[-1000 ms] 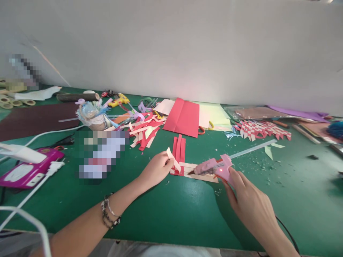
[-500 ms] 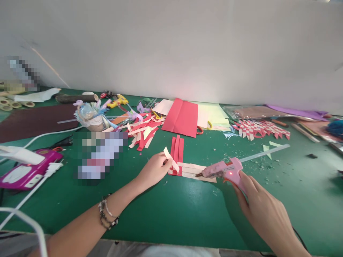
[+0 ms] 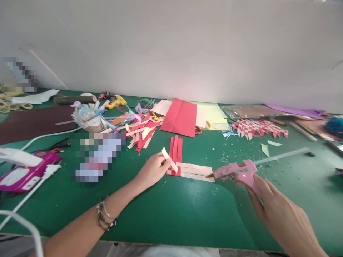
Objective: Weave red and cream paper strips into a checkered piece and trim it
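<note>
My left hand (image 3: 154, 167) pinches a cream paper strip (image 3: 168, 159), folded up over the corner of a small weave. In that weave, red paper strips (image 3: 176, 150) run away from me and cream paper strips (image 3: 197, 170) run to the right. My right hand (image 3: 281, 210) is wrapped round the handle of a pink glue gun (image 3: 241, 172) with a lit red light. Its nozzle is at the right end of the cream strips; whether it touches them I cannot tell. A clear glue stick (image 3: 284, 156) sticks out of its back.
Behind the weave lie a folded red sheet (image 3: 179, 117) and a heap of loose strips (image 3: 142, 132). Finished checkered pieces (image 3: 258, 128) are at the back right. A purple power strip (image 3: 29, 173) with white cables stands at the left. Scraps litter the green table (image 3: 203, 217).
My right hand has moved the glue gun to the right, its nozzle going from the middle of the cream strips to their right end. My left hand still pinches the folded strip.
</note>
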A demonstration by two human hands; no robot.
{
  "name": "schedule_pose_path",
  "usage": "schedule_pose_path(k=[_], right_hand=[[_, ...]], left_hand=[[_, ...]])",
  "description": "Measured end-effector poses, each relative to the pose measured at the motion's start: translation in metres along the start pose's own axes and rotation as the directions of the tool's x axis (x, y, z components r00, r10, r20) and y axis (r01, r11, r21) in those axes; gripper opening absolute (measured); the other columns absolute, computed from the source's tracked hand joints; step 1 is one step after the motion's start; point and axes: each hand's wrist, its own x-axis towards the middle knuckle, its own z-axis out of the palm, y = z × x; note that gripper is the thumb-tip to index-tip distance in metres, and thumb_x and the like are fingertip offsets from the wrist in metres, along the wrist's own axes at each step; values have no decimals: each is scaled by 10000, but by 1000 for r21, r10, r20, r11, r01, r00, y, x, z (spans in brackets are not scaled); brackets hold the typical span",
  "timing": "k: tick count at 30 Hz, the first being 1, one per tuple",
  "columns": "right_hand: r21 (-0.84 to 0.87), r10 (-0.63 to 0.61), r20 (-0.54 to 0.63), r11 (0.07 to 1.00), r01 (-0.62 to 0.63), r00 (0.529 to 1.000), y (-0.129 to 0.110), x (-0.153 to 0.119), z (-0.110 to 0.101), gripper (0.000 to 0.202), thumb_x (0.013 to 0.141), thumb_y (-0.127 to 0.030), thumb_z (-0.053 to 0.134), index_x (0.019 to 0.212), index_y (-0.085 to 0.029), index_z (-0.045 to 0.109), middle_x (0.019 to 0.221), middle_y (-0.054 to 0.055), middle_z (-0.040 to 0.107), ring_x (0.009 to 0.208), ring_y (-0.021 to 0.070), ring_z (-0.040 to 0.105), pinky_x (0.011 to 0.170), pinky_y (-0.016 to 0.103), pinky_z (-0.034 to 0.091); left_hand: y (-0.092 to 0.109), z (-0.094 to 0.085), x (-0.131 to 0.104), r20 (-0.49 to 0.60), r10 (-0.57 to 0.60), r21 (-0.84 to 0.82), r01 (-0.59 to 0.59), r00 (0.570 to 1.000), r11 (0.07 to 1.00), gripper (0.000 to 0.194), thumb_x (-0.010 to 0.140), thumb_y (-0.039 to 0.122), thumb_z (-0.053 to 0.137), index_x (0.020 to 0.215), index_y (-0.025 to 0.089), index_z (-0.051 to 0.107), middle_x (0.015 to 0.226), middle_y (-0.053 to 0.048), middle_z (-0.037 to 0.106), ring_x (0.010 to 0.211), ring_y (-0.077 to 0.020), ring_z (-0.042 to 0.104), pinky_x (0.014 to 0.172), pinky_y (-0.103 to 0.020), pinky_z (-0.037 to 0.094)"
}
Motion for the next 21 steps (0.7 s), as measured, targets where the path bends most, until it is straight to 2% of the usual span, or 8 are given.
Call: schedule_pose_path(k=[5,11,14,16,18,20,21], right_hand=[[0,35,55,999,-35,998,11,-5,0,246,898,-376,323,1013,-219,474,875,31,651,535,174,613,339,234,324],[28,72,91,997,-75,993,20,-9,-3,250,880,-386,288,977,-250,474,891,41,650,540,201,610,343,264,331],[108,123,131,985,-138,984,29,-8,-6,264,851,-436,318,965,-254,471,898,70,648,551,220,609,368,288,365],[193,191,180,955,-225,965,38,-4,-5,259,811,-490,386,869,-250,466,743,71,630,495,218,578,395,303,390],[252,259,244,914,-319,935,49,2,-1,277,782,-523,441,699,-262,400,525,23,525,411,201,515,406,307,390],[265,301,293,886,-380,908,58,10,6,351,779,-539,456,606,-266,319,441,-3,440,366,188,470,401,308,371],[263,302,301,885,-383,904,62,14,10,370,780,-545,459,588,-265,312,451,4,452,368,188,473,398,309,361]], left_hand=[[-2,1,-1,-15,49,-1,-49,999,999,415,850,319,323,725,170,690,847,-38,656,587,-131,564,505,-217,372],[-1,1,-1,-2,17,10,-17,1000,1000,411,852,308,322,722,169,687,823,-33,658,540,-120,542,480,-219,346],[0,0,-1,-4,22,10,-22,1000,1000,409,853,307,324,726,169,688,824,-33,660,518,-114,530,465,-218,333],[0,0,-1,-7,30,-2,-30,1000,1000,407,852,305,326,727,169,689,837,-35,662,545,-120,546,480,-217,347],[0,0,-1,-2,27,-14,-27,1000,1000,401,848,296,329,728,172,690,854,-37,666,575,-127,559,501,-219,362],[1,0,-1,-1,26,-27,-26,1000,999,394,843,283,333,732,169,692,873,-42,667,600,-133,567,522,-222,373],[1,1,-2,-4,27,-34,-27,1000,999,389,840,276,335,733,168,693,885,-44,666,612,-134,569,533,-223,378]])
